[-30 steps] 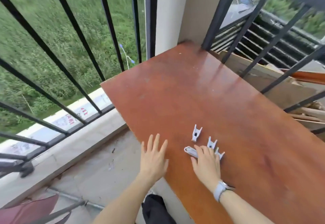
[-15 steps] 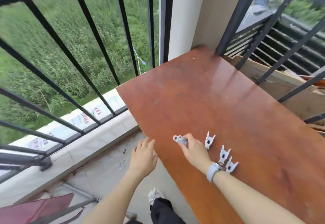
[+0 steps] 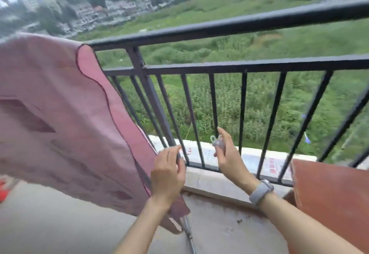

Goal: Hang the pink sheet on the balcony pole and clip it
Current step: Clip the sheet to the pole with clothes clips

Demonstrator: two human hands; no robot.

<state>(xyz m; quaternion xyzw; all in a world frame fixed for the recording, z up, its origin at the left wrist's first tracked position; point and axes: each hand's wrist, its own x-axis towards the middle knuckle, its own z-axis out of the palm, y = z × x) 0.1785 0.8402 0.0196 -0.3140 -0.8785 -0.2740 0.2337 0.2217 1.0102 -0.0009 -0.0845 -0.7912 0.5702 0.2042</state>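
The pink sheet (image 3: 60, 118) hangs draped at the left, its dark-trimmed edge running down beside the black balcony railing (image 3: 219, 28). A grey pole (image 3: 188, 233) sticks out below the sheet's lower corner. My left hand (image 3: 168, 172) is at the sheet's right edge with curled fingers; whether it grips the sheet or something dark behind it is unclear. My right hand (image 3: 227, 154), with a watch on its wrist, pinches a pale plastic clip (image 3: 216, 142) in front of the railing bars.
A reddish-brown board (image 3: 329, 197) lies at the lower right beside the railing. Below the bars runs a stone ledge (image 3: 215, 184). Grey concrete floor (image 3: 60, 223) spreads under the sheet. Green fields and buildings lie beyond.
My right hand lifted one clip off the board and carried it left to the railing. The view swung from the board to the sheet. My left hand rose to the sheet's edge.
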